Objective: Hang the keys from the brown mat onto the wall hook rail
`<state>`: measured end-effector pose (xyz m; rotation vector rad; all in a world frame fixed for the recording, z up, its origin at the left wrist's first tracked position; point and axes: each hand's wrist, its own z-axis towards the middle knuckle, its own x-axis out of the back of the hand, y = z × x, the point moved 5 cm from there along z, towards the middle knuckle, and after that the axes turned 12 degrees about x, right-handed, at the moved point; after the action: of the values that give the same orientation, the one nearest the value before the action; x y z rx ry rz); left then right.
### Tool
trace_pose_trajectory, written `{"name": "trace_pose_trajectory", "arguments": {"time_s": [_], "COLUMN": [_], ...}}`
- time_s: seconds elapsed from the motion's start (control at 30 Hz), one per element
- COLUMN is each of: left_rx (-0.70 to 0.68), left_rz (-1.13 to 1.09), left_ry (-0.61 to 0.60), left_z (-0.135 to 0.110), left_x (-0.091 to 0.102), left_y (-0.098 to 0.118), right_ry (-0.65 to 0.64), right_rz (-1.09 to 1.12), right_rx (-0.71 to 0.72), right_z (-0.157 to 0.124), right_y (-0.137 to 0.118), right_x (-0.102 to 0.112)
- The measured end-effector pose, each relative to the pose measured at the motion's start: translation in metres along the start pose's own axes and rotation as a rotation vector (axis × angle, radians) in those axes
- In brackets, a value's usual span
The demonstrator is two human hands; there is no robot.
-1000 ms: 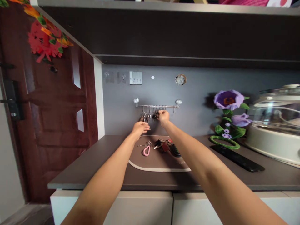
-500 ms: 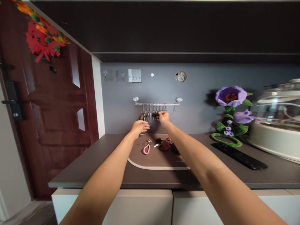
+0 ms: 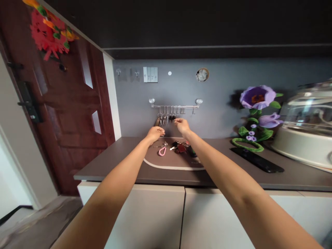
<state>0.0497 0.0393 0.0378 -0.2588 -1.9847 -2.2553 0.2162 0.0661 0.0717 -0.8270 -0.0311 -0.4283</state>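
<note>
My right hand [image 3: 182, 126] is up at the hook rail [image 3: 176, 106] on the grey wall, its thumb and fingertips pinched at the edge of a bunch of dark keys [image 3: 172, 118]. How much of the bunch lies between the fingertips is hard to see. Left of it, more keys on rings [image 3: 160, 117] hang from the hooks. Lower down, my left hand [image 3: 155, 133] hovers below these keys with fingers stretched and nothing visible in it. Under the hands, a key with a pink loop strap [image 3: 162, 150] and several keys with a red fob [image 3: 181, 148] lie on a brown mat [image 3: 169, 162].
A black oblong object [image 3: 256, 159] lies to the right, beside purple fabric flowers [image 3: 258, 98] and a white appliance with a clear cover [image 3: 303, 145]. Overhead is a dark shelf [image 3: 181, 27]. A red-brown door [image 3: 75, 117] stands on the left.
The view has tilted down slightly, so the rail and counter sit higher. My right hand's fingers have reached a little further left at the keys. My left hand's fingers have curled slightly.
</note>
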Motion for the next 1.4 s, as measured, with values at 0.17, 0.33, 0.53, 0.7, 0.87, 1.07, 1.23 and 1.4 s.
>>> {"name": "trace_pose_trajectory", "arguments": {"time_s": [0.17, 0.33, 0.53, 0.7, 0.87, 1.07, 1.23, 1.4], "left_rx": [-0.045, -0.074, -0.257, -0.45, -0.531, -0.525, -0.52, -0.502], "left_rz": [0.068, 0.245, 0.409, 0.692, 0.81, 0.886, 0.945, 0.956], "left_ry": [0.002, -0.01, -0.13, -0.185, -0.206, -0.17, -0.1, -0.056], "left_z": [-0.004, -0.005, -0.007, -0.007, -0.007, -0.008, -0.006, -0.005], "left_x": [0.004, 0.003, -0.005, -0.01, -0.014, -0.016, -0.012, -0.007], "left_y": [-0.02, -0.031, -0.025, -0.025, -0.028, -0.026, -0.023, -0.021], "right_ry": [-0.145, -0.265, -0.409, -0.455, -0.449, -0.462, -0.482, -0.496], "right_rz": [-0.097, -0.301, -0.542, -0.646, -0.717, -0.738, -0.777, -0.787], "right_rx": [0.056, 0.188, 0.34, 0.373, 0.339, 0.325, 0.335, 0.327], "right_z": [-0.033, -0.061, -0.073, -0.073, -0.074, -0.073, -0.073, -0.072], "right_y": [-0.008, -0.011, -0.011, -0.008, -0.005, -0.003, -0.001, -0.002], "right_x": [-0.006, -0.005, -0.009, -0.014, -0.016, -0.018, -0.02, -0.021]}}
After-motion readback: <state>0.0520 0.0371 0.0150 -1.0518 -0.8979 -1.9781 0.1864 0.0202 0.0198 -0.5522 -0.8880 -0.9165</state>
